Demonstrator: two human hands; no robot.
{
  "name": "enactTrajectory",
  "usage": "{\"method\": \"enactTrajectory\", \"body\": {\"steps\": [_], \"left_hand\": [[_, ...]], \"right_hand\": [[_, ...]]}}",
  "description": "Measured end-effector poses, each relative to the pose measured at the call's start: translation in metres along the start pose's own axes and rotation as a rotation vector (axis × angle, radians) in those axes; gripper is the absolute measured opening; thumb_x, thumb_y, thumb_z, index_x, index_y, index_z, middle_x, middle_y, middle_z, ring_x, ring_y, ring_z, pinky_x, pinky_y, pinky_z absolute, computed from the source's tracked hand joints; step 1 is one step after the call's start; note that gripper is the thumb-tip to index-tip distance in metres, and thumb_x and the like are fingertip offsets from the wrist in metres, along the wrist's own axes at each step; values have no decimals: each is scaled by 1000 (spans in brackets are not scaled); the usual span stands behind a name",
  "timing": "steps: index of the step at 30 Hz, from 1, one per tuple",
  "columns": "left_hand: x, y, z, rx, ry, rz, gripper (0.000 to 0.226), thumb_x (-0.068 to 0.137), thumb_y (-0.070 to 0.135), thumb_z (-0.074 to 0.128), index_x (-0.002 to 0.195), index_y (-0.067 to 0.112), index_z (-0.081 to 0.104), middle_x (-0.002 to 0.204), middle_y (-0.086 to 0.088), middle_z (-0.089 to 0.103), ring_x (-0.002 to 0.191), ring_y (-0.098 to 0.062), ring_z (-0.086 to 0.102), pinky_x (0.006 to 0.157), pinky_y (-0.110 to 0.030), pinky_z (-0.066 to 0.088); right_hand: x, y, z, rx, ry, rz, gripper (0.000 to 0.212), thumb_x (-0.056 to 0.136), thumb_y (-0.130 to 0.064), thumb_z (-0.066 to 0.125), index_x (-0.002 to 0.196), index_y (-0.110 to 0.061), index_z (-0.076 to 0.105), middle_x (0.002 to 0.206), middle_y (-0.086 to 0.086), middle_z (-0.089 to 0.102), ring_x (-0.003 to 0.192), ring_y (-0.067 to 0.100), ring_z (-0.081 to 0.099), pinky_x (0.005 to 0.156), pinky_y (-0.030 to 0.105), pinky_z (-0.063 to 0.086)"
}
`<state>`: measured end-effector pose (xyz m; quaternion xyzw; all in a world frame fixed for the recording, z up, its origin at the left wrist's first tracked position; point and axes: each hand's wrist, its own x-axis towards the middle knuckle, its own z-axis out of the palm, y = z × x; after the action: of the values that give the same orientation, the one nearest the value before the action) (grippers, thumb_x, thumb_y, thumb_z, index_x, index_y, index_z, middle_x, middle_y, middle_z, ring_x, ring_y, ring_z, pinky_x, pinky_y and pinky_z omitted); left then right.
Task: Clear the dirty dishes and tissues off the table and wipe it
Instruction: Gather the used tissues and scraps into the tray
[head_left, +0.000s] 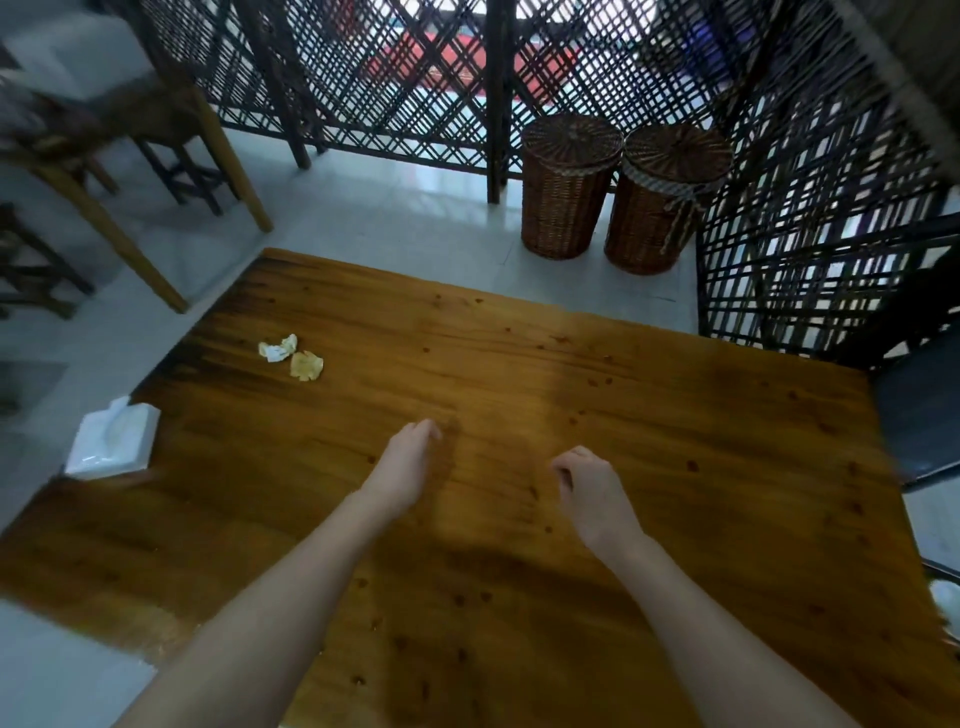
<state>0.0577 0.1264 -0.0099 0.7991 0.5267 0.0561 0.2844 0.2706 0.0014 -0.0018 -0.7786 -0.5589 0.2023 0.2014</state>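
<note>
Both your hands are free at this moment. Your left hand (410, 454) hovers over the middle of the wooden table (675, 467) with the fingers loosely bent and nothing between them. Your right hand (589, 491) is near it, fingers curled downward in a relaxed way, also holding nothing. I judge they are simply ready to reach.

No dishes show on the tabletop, so the things to clear are the two crumpled tissues (291, 356). They lie close together near the far left corner, well apart from your left hand, and nothing stands between the hand and them. A white tissue box (111, 441) sits at the left edge, nearer to you.

Many small dark spots on the wood could be stains or knots; I cannot tell. Beyond the far edge, two lidded wicker baskets (569, 187) stand on the floor beside the lattice screen (395, 78). No wiping cloth is visible.
</note>
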Motion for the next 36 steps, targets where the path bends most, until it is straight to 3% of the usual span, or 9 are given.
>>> {"method": "enactTrajectory", "body": {"steps": [9,13,19,24,31,36], "left_hand": [[-108,-62,-45,-68,73,-34,29,92,-4,55,114,15,59,105,0,60,96,-11,57,80,-19,47],[-117,-94,-80,-78,93,-70,31,90,-4,59,114,15,60,103,-1,61,96,-14,59,83,-24,51],[-79,-167,-131,-95,94,-62,28,90,4,63,109,24,60,96,6,61,89,-6,58,76,-15,44],[-29,-234,-174,-87,57,-9,26,90,13,65,105,31,55,87,15,58,81,-2,58,70,-7,38],[35,-279,-216,-48,-5,34,31,89,10,66,115,23,59,97,6,64,87,-8,61,78,-19,45],[74,-293,-212,-47,0,46,28,90,5,63,114,20,62,106,-1,67,88,-5,57,80,-17,45]], "right_hand": [[-62,-69,36,47,-92,-136,25,97,-5,46,112,-9,67,107,3,61,95,16,60,85,22,48],[-56,-105,39,16,-38,-145,21,97,-7,47,105,-8,67,101,2,60,90,17,60,79,22,49],[-6,-179,80,-8,43,-104,22,96,-6,49,107,-10,68,102,2,63,84,11,58,76,14,46],[43,-253,135,-10,55,-23,23,97,-7,48,107,-11,68,103,3,64,92,15,60,83,27,53],[81,-306,167,-17,106,111,21,94,-6,52,104,-13,69,103,0,64,92,13,61,82,22,50],[114,-311,179,-24,104,185,21,94,-6,53,106,-14,69,104,0,64,93,15,61,84,24,51]]}}
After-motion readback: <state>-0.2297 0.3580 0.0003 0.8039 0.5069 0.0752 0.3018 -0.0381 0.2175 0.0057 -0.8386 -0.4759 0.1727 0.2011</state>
